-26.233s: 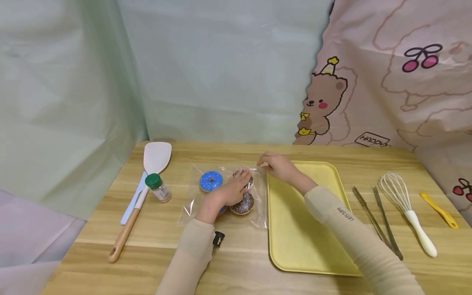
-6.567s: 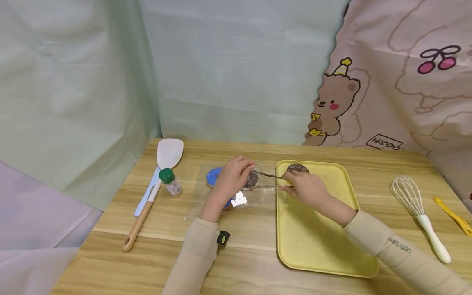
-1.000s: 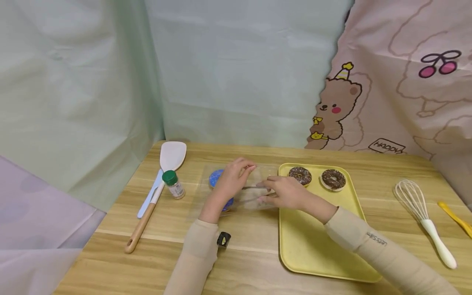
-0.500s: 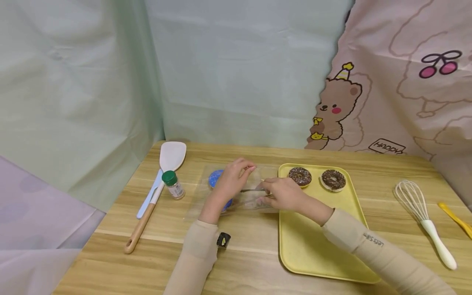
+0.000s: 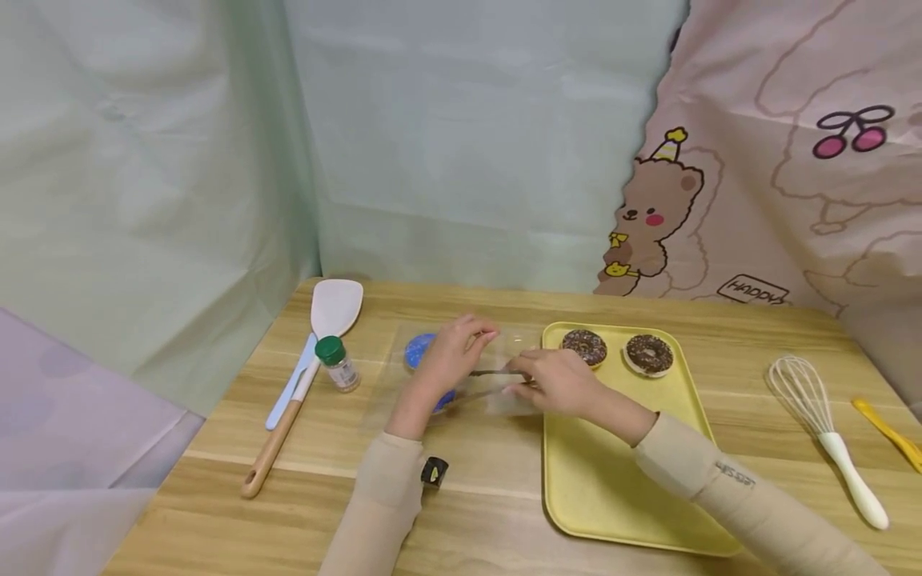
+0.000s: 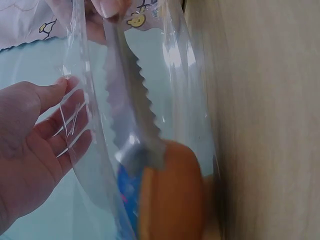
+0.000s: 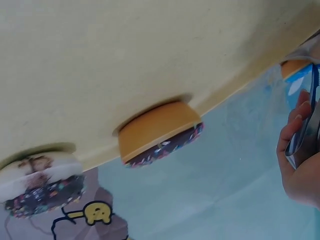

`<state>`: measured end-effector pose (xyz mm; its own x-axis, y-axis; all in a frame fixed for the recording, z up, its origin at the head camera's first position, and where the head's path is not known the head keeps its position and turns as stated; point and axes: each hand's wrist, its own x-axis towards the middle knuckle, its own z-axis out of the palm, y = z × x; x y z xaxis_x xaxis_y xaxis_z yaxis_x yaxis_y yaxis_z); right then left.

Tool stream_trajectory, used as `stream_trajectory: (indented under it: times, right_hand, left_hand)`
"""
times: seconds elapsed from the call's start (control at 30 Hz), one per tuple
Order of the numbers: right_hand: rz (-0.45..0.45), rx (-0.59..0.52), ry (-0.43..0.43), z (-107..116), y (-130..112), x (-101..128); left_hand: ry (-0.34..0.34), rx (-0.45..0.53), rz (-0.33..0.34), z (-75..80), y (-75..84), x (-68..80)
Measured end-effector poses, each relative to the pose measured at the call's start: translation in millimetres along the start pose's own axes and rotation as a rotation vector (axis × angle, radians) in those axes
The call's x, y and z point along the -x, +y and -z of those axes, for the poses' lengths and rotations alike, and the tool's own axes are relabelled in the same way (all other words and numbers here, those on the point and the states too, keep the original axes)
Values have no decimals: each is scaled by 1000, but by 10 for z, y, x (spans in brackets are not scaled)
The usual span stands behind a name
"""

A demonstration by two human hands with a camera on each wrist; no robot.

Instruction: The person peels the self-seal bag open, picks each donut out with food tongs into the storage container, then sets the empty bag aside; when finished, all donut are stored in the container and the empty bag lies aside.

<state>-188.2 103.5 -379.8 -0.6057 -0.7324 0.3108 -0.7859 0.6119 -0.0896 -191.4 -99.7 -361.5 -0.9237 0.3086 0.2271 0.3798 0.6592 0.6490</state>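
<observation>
We keep our left hand [image 5: 452, 356] holding the clear plastic bag [image 6: 190, 100] open (centre of the frame) while our right hand [image 5: 558, 382] squeezes the serrated metal tongs [image 6: 135, 117] onto the blue-iced doughnut [image 5: 418, 352].

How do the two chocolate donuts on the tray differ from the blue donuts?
The chocolate donuts lie bare on the yellow tray; the blue donuts are inside the clear bag on the table. Chocolate ones are untouched; metal tongs in the right hand reach a blue one. All are ring-shaped with tan undersides.
</observation>
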Motion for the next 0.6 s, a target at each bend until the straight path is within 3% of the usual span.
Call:
stream_trajectory:
  times: [0.3,0.6]
  right_hand:
    - [-51,13,75,76,130,247]
    - [-146,79,137,319,259,697]
  left_hand:
    - [15,-22,21,18,-30,27]
    - [-7,-10,21,38,-16,16]
